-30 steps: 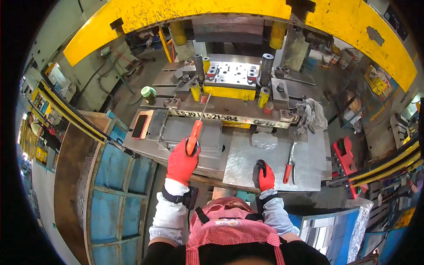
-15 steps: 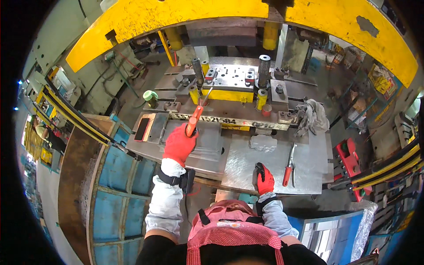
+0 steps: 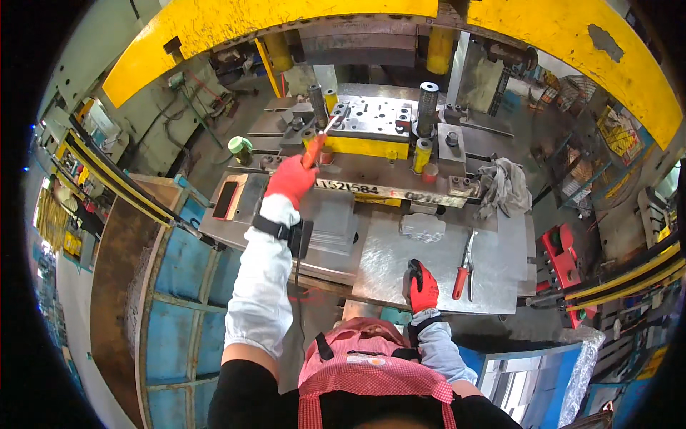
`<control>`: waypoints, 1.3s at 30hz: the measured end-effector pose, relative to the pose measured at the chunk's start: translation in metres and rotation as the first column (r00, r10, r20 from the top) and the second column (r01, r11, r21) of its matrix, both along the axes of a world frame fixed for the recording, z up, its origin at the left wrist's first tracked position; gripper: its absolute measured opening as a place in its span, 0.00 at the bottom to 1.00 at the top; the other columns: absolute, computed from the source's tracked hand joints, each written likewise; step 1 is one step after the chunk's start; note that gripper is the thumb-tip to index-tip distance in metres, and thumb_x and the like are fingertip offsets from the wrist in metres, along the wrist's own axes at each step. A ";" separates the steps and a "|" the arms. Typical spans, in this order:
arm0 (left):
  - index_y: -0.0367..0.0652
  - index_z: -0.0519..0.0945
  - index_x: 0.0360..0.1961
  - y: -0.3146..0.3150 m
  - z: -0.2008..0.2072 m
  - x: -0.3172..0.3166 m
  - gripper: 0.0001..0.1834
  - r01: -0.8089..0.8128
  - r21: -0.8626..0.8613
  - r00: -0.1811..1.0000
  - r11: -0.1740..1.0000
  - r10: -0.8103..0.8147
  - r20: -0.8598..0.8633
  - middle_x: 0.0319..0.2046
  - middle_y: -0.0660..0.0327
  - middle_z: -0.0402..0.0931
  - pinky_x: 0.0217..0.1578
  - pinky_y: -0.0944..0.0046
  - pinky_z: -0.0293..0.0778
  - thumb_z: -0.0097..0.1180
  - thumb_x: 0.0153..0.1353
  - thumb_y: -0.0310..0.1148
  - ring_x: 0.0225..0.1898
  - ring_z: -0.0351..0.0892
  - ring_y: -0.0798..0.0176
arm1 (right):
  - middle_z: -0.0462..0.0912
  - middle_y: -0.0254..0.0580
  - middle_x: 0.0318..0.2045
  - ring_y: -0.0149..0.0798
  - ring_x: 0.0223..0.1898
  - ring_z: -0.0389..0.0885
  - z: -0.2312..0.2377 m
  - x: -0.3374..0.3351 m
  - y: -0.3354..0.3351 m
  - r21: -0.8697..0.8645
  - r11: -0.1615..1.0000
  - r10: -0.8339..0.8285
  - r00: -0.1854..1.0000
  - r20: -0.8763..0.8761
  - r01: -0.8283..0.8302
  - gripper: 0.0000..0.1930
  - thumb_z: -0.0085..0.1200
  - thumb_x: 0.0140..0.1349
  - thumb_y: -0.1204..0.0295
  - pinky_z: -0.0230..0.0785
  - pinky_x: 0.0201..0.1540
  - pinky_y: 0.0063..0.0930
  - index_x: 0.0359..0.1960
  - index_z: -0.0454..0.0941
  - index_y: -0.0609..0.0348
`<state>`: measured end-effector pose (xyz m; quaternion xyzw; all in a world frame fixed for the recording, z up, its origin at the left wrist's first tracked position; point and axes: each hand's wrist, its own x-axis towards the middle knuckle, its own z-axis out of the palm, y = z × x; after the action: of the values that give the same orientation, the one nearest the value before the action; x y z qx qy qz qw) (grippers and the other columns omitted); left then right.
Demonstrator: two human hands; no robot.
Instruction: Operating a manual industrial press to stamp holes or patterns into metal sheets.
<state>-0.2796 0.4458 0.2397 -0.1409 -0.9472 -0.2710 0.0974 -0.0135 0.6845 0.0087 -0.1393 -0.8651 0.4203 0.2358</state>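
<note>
My left hand [image 3: 291,180], in a red glove, grips an orange-handled tool [image 3: 312,151] with a thin metal tip; its exact kind is unclear. The tip reaches the left end of the die's perforated steel plate [image 3: 371,118], above a yellow block [image 3: 368,146]. Resting near the front edge of a flat metal sheet [image 3: 382,250], my right hand [image 3: 424,287] has its black-tipped glove fingers curled; what they hold, if anything, is hidden. Red-handled pliers [image 3: 464,272] lie to its right. Beyond it sits a small stack of cut metal pieces [image 3: 422,227].
Flat sheets [image 3: 332,232] are stacked below my left forearm, near a phone [image 3: 226,200]. A grey rag [image 3: 504,186] hangs at the right. Upright posts [image 3: 427,107] flank the die, and the yellow press frame [image 3: 286,21] arches above. A red control box [image 3: 561,257] stands at right.
My left hand has moved forward with the orange-handled tool, bringing its tip to the die's plate. My right hand has shifted slightly farther onto the sheet.
</note>
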 end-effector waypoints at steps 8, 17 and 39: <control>0.38 0.76 0.35 0.027 0.027 0.012 0.19 0.079 -0.150 0.994 0.985 -0.066 0.093 0.33 0.45 0.75 0.38 0.50 0.68 0.58 0.47 0.42 0.39 0.73 0.42 | 0.76 0.48 0.43 0.50 0.45 0.74 0.010 -0.001 -0.001 0.004 0.999 -0.054 0.997 0.059 0.053 0.18 0.44 0.56 0.68 0.65 0.49 0.36 0.50 0.71 0.54; 0.39 0.76 0.33 0.047 0.032 0.041 0.18 0.250 -0.162 0.968 0.955 -0.249 0.023 0.35 0.46 0.75 0.40 0.50 0.68 0.56 0.49 0.44 0.40 0.73 0.44 | 0.77 0.47 0.42 0.49 0.44 0.74 -0.002 -0.003 -0.002 0.045 0.999 -0.022 1.000 0.011 0.022 0.18 0.43 0.56 0.68 0.66 0.47 0.37 0.49 0.71 0.54; 0.37 0.77 0.33 0.023 0.033 0.001 0.22 0.072 -0.319 0.997 0.945 -0.068 0.024 0.32 0.45 0.76 0.37 0.52 0.70 0.57 0.47 0.47 0.38 0.75 0.44 | 0.77 0.47 0.42 0.50 0.43 0.75 -0.002 -0.004 -0.002 0.079 0.996 -0.029 1.000 -0.005 0.029 0.18 0.44 0.56 0.67 0.66 0.47 0.37 0.49 0.71 0.53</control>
<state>-0.2783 0.4688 0.2725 -0.1867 -0.9735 -0.1184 0.0578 -0.0178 0.6824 0.0065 -0.1417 -0.8784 0.3827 0.2489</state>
